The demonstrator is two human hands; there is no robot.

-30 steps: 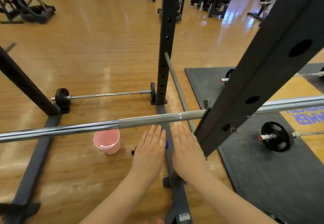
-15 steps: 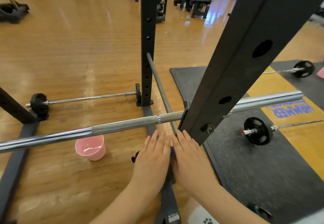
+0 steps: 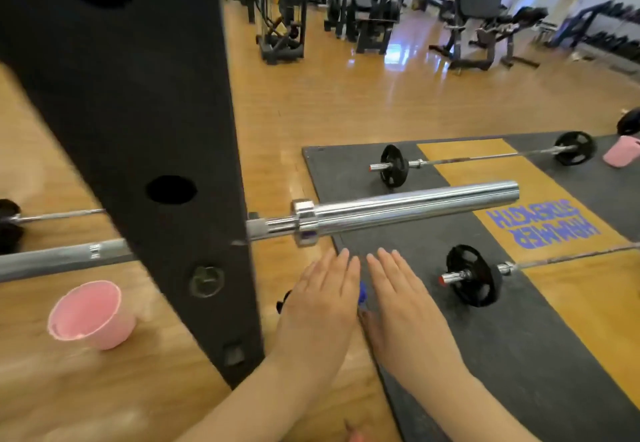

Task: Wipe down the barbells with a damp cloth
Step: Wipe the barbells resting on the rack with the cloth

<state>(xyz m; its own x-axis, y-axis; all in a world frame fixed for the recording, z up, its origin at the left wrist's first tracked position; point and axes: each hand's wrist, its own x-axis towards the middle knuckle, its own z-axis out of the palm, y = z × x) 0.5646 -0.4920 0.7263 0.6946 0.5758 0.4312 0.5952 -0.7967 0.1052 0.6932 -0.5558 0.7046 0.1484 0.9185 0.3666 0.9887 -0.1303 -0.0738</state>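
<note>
A long chrome barbell rests across the rack, its bare sleeve sticking out to the right of the black upright. My left hand and my right hand hover side by side just below that sleeve, palms down, fingers straight, holding nothing. A small blue object shows between them, mostly hidden. A pink bucket stands on the wood floor at the lower left. No cloth is visible.
Two loaded barbells lie on the dark mat: a near barbell and a far barbell. Another pink bucket sits at the right edge. Benches and machines fill the back of the gym.
The view has swung to the right, past the rack upright, so the barbell's right sleeve end now shows. Both hands stay flat and side by side, now over the mat's edge.
</note>
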